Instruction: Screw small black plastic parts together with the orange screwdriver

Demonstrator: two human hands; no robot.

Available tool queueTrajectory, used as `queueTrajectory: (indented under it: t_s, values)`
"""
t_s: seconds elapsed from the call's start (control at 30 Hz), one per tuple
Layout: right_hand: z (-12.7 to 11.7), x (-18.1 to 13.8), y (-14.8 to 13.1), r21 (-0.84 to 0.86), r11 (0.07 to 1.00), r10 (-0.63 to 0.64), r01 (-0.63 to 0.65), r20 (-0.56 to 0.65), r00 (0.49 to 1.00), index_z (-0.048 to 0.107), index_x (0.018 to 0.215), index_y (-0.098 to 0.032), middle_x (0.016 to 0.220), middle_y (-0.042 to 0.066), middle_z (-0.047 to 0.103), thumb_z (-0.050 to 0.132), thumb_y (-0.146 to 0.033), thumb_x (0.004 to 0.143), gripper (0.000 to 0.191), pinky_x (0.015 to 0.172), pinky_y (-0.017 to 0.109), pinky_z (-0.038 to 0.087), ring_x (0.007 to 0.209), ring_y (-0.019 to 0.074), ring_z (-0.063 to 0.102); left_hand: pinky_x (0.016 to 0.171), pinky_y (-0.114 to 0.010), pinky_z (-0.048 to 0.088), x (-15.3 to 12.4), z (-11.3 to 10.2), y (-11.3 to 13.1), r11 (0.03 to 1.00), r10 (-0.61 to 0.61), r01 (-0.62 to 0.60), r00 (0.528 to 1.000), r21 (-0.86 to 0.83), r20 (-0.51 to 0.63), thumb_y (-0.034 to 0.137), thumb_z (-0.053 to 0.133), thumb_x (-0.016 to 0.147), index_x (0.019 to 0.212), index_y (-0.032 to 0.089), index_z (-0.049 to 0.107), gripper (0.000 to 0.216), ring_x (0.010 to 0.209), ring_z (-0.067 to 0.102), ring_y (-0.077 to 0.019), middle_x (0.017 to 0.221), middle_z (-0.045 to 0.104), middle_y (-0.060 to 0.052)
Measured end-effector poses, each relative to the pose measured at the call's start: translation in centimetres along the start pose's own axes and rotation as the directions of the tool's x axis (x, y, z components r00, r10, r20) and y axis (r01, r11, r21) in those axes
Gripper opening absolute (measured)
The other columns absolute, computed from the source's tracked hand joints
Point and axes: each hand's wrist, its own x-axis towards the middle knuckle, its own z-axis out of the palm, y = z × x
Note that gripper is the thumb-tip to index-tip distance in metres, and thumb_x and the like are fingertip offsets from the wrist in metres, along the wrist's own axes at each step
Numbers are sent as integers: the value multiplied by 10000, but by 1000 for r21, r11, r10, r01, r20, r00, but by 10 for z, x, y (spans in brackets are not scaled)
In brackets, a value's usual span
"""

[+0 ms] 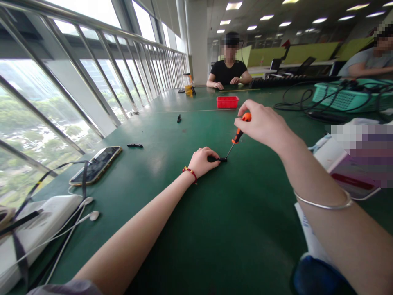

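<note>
Screwdriver [238,135]: plastic handle [246,118], metal shaft [230,150]. Tabletop [245,229] smooth, faintly glossy. Railing [61,13] shiny metal.

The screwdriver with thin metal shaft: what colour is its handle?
Its handle is orange and black, best seen in the head view.

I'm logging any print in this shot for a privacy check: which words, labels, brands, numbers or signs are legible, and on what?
None can be read.
White item at lower right: blue marks, too blurred to read.
Box at right: partly pixelated; no legible lettering.
Phone: nothing readable on its screen.
Screwdriver and small black part: no lettering I can make out.
</note>
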Motion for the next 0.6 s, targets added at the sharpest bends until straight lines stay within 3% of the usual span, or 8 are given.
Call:
queueTrajectory:
  t_s: [0.1,0.17,0.27,0.4,0.47,0.6]
  values:
    - [-1,1,1,29,1000,-11,10,31,999,589,892,-217,742,43,623,558,-394,706,258,536,291,345,603,182,519,882,-354,439,0,0,0,1000,-2,2,1000,2,-1,321,629,721,816,215,698,159,921,559,-205,950,641,-24]
    - [-3,1,0,25,1000,4,-6,82,997,596,770,-216,673,47,606,495,-439,753,246,522,294,333,578,185,515,884,-352,439,0,0,0,1000,-3,3,1000,3,-4,317,630,720,813,217,698,153,923,559,-204,950,642,-23]
    - [-5,0,-1,2,999,35,-35,108,994,585,639,-213,567,57,559,376,-485,823,389,511,301,310,541,190,501,886,-348,439,-1,0,1,1000,-4,4,1000,-1,-3,313,632,718,810,219,697,147,926,560,-203,947,643,-21]
    - [-4,-1,-1,4,1000,0,0,54,999,608,817,-220,678,44,604,513,-394,739,213,526,291,316,571,179,502,882,-352,441,-1,0,1,1000,-4,4,1000,-1,-4,317,630,718,811,219,697,151,921,560,-205,945,645,-22]
    - [-2,0,-1,19,1000,-18,18,47,999,592,897,-219,738,42,616,560,-366,696,251,533,289,330,590,177,507,883,-357,440,0,0,0,1000,-2,2,1000,3,-2,320,628,719,815,218,698,157,921,559,-207,950,644,-24]
    - [-1,-1,-1,0,1000,-6,6,60,998,593,773,-228,692,47,594,491,-452,767,246,552,301,339,627,200,525,885,-356,440,0,1,-1,1000,3,-3,1000,7,-5,321,631,716,818,218,698,159,926,559,-206,953,644,-23]
